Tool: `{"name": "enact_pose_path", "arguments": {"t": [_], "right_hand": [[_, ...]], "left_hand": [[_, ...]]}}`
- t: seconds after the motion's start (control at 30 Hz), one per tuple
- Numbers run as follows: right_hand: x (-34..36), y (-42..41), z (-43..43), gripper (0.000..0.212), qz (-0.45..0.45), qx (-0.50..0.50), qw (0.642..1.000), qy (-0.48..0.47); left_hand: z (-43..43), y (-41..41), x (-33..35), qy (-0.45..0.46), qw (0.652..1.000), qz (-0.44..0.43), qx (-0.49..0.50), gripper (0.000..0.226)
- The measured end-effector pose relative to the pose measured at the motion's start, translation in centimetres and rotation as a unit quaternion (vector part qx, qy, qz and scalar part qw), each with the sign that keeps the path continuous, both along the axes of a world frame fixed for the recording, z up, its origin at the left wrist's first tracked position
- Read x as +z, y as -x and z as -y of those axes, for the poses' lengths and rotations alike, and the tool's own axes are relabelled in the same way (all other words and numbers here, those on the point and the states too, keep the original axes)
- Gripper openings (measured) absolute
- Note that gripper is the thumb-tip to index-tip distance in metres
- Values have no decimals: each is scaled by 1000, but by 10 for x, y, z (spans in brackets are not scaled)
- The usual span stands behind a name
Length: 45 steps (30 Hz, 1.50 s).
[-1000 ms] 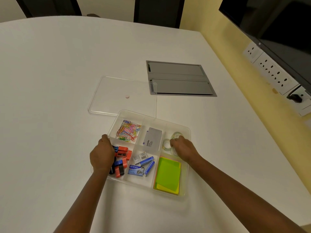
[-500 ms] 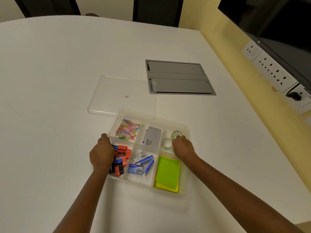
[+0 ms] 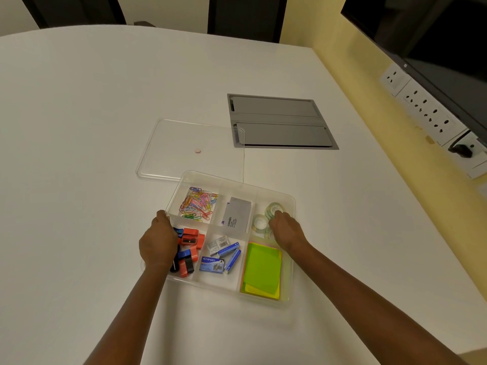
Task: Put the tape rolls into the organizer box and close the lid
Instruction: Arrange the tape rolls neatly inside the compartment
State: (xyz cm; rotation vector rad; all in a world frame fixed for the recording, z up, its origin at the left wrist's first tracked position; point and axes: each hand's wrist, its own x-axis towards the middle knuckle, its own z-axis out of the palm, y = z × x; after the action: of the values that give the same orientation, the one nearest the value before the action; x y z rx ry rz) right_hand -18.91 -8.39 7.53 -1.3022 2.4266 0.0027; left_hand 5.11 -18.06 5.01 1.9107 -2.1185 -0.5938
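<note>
The right hand [image 3: 286, 229] reaches into the organizer box [image 3: 293, 206] at its 2 o'clock compartment, fingers curled down on the tape rolls [image 3: 272, 208]; whether it pinches a roll or only touches it cannot be told, since the fingertips are hidden behind the knuckles. Two clear rolls show there, one at the far end of the compartment under the fingertips and one just beside it toward 9 o'clock. The left hand [image 3: 158, 241] is closed on the box's rim at 9 o'clock, apparently steadying it, with the sharpeners [image 3: 191, 239] just beside its knuckles. Paper clips [image 3: 197, 204], staple boxes [image 3: 222, 255] and sticky notes [image 3: 262, 270] fill other compartments. The clear lid [image 3: 168, 143] lies flat on the table [image 3: 79, 127] at 11 o'clock from the box, its near edge touching or passing under the rim. Judged step: seating the rolls; the next move calls for freeing both hands, fetching the lid and squaring it over the rim.
</note>
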Motion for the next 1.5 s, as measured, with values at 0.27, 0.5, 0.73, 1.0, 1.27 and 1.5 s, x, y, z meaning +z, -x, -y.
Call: {"name": "enact_pose_path", "arguments": {"t": [0.27, 0.5, 0.73, 1.0, 1.27, 1.5], "right_hand": [[7, 5, 1, 38, -106, 46, 992, 50], [8, 8, 5, 35, -124, 36, 991, -13], [4, 0, 23, 37, -156, 62, 984, -63], [-4, -8, 29, 29, -227, 125, 962, -82], [-6, -9, 34, 28, -211, 103, 969, -78], [1, 6, 24, 31, -113, 25, 993, -5]], "left_hand": [[-2, -1, -2, -18, 999, -24, 33, 24], [-6, 0, -3, -32, 997, -40, 57, 24], [-9, 1, -1, -41, 996, -46, 64, 26], [-11, 1, 0, -47, 995, -47, 68, 30], [-11, 1, 1, -46, 996, -44, 65, 31], [-10, 0, 1, -47, 996, -51, 62, 29]]}}
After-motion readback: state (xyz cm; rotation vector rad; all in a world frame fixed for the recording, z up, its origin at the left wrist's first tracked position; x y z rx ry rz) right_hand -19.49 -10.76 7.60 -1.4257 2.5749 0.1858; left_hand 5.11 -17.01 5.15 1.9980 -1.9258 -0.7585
